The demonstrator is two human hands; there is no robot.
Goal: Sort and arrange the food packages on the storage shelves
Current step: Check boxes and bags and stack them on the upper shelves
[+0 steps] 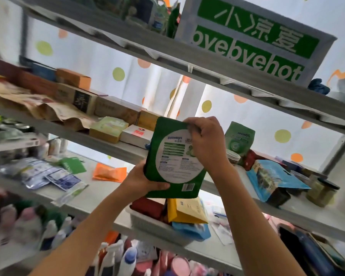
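While the person faces the shelving, both hands hold one green pouch (172, 158) up in front of the middle shelf (112, 145). The left hand (145, 181) grips the pouch at its lower left edge, thumb laid across the printed face near the bottom. The right hand (206, 143) pinches the upper right corner, fingers curled over the top edge. The pouch stands nearly upright, tilted slightly, with its white label and barcode toward the camera.

Middle shelf, left to right: crumpled brown paper bags (48, 110), a row of cartons (84, 100) behind them, a pale green packet (108, 128) and a white box (136, 135) with a red sticker. To the right of the held pouch a second green pouch (239, 138) stands upright on the same shelf, near a blue bag (271, 179) lying tilted and a glass jar (322, 191).

Next shelf down: silver-blue sachets (48, 176), a small green packet (73, 165) and an orange packet (110, 173) lie flat. Directly below the held pouch a white basket (147, 223) holds a red pack (146, 207), a yellow pouch (185, 211) and a blue pouch (191, 230).

Top shelf: a grey crate (255, 36) with green lettering. Bottom of the view: bottles (127, 259), blurred.
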